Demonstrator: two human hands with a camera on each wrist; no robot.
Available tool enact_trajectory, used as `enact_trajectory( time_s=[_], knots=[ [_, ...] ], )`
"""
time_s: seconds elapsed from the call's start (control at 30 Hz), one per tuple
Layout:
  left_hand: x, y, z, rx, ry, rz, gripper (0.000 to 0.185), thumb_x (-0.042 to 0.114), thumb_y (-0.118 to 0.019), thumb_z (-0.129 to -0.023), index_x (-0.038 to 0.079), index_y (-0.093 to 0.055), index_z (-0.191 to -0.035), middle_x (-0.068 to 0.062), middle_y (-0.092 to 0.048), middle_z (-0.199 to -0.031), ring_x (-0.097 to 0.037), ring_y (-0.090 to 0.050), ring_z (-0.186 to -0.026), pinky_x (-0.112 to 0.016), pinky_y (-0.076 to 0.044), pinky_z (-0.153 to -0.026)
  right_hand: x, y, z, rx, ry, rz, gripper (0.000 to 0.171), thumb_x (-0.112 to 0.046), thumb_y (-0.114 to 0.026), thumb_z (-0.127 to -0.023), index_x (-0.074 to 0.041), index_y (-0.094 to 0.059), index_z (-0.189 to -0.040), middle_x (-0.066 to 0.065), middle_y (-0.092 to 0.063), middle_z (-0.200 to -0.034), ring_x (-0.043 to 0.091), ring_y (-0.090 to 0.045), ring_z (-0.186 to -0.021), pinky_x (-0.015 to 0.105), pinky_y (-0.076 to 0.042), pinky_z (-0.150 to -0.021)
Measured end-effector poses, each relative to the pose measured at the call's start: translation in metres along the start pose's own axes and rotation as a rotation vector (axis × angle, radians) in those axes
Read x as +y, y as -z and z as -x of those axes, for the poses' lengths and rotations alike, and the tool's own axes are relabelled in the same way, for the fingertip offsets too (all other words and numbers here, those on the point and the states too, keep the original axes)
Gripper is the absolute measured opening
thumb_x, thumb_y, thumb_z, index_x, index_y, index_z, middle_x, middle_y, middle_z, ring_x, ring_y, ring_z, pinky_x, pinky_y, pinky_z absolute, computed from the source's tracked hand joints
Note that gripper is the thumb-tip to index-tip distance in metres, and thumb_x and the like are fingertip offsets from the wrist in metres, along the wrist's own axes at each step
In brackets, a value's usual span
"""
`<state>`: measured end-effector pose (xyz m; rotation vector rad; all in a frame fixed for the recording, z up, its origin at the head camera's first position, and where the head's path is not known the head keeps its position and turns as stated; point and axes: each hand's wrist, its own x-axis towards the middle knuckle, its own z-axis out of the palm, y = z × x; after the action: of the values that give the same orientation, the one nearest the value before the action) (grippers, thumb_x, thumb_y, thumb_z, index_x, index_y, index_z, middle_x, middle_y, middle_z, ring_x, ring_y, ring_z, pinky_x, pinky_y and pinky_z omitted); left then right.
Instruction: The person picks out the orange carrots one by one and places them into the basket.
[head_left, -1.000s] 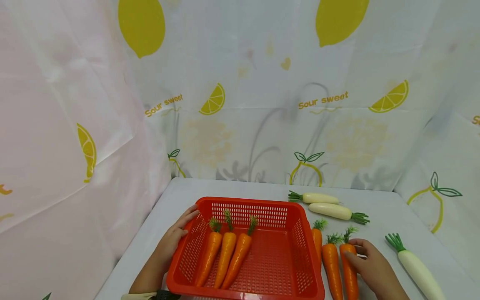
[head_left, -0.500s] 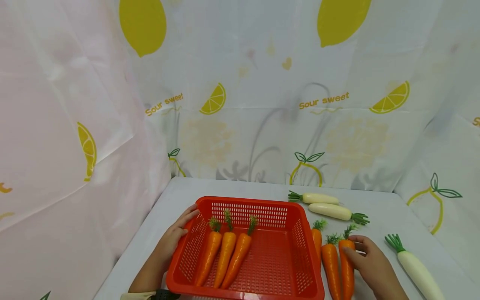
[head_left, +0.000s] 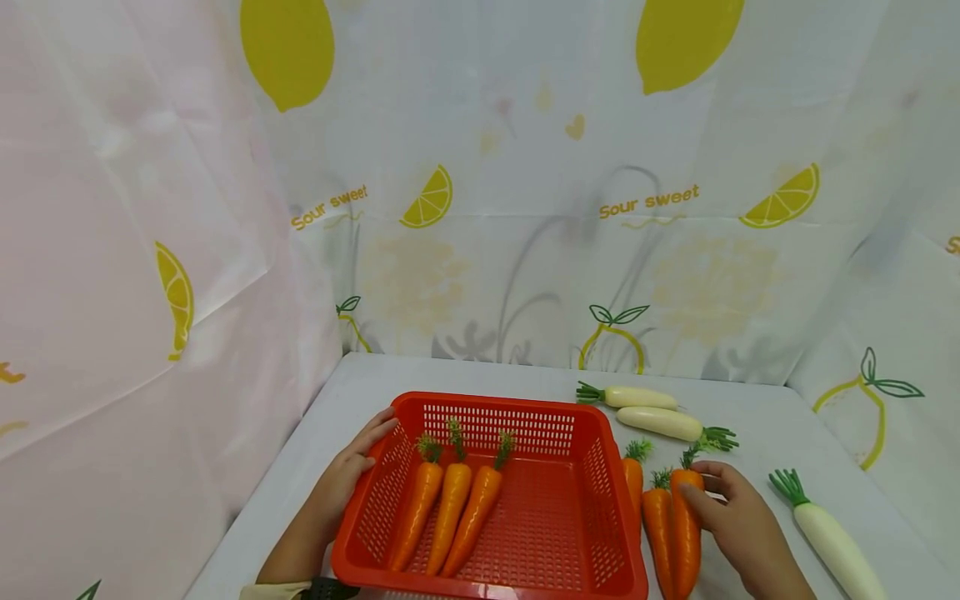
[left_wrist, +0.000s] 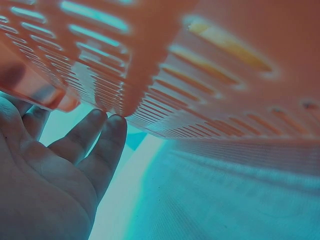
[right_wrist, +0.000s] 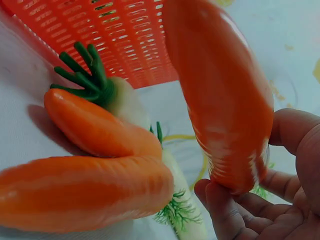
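My right hand pinches an orange carrot near its leafy top, thumb on one side and fingers on the other. In the right wrist view the held carrot tilts up above two carrots lying on the table, one being the nearer carrot. My left hand holds the left rim of a red plastic basket; in the left wrist view, fingertips touch its slotted outer wall. Three carrots lie side by side in the basket's left half.
Another carrot lies beside the held one, and a carrot is partly hidden by the basket's right rim. Two white radishes, one a front radish, lie behind; a third radish lies far right. A lemon-print curtain surrounds the table.
The carrot in my right hand has shifted slightly left and up, now overlapping the carrot beside it. The left hand and the basket stay put.
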<state>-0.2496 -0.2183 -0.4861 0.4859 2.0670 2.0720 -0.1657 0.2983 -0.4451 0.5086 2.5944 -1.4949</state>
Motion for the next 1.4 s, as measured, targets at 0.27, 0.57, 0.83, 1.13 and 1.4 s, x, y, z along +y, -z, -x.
enact_trajectory(
  time_s=[0.27, 0.57, 0.83, 1.13, 1.4],
  knots=[
    [0.000, -0.001, -0.001, 0.005, 0.003, -0.016, 0.062, 0.000, -0.030, -0.101, 0.006, -0.036, -0.162, -0.002, -0.014, -0.176, -0.030, -0.014, -0.158, -0.026, -0.051, -0.103, -0.014, 0.000, 0.002, -0.004, -0.003, -0.007, 0.071, -0.046, -0.060, -0.103, 0.000, -0.038, -0.153, 0.032, -0.047, -0.150, 0.037, -0.063, -0.121, 0.045, -0.061, -0.090],
    [0.000, -0.001, -0.002, -0.009, -0.002, -0.013, 0.063, -0.001, -0.029, -0.101, 0.007, -0.035, -0.163, -0.001, -0.013, -0.176, -0.032, -0.014, -0.158, -0.027, -0.052, -0.102, -0.023, -0.002, 0.004, -0.009, 0.046, -0.030, 0.069, -0.043, -0.061, -0.104, -0.001, -0.038, -0.153, 0.032, -0.048, -0.150, 0.034, -0.065, -0.120, 0.044, -0.061, -0.090],
    [0.001, 0.000, -0.001, 0.005, 0.012, 0.004, 0.063, -0.001, -0.030, -0.100, 0.007, -0.035, -0.163, -0.001, -0.014, -0.176, -0.036, -0.011, -0.159, -0.028, -0.053, -0.101, -0.032, -0.002, 0.006, -0.024, 0.109, -0.055, 0.064, -0.037, -0.061, -0.105, 0.000, -0.038, -0.152, 0.030, -0.049, -0.149, 0.028, -0.065, -0.119, 0.037, -0.061, -0.088],
    [0.001, 0.001, 0.001, 0.027, 0.026, -0.014, 0.063, -0.001, -0.031, -0.100, 0.008, -0.037, -0.162, 0.000, -0.016, -0.176, -0.033, -0.013, -0.158, -0.026, -0.052, -0.102, -0.046, -0.006, 0.005, -0.059, 0.174, -0.106, 0.057, -0.033, -0.061, -0.106, -0.003, -0.040, -0.150, 0.025, -0.050, -0.149, 0.022, -0.066, -0.113, 0.033, -0.060, -0.087],
    [0.000, 0.000, 0.001, 0.009, 0.016, 0.002, 0.063, 0.000, -0.031, -0.100, 0.008, -0.036, -0.162, 0.000, -0.014, -0.176, -0.033, -0.015, -0.158, -0.028, -0.052, -0.103, -0.059, -0.012, 0.004, -0.071, 0.176, -0.122, 0.053, -0.032, -0.061, -0.105, -0.004, -0.042, -0.147, 0.025, -0.050, -0.149, 0.020, -0.066, -0.110, 0.032, -0.059, -0.086]
  ],
)
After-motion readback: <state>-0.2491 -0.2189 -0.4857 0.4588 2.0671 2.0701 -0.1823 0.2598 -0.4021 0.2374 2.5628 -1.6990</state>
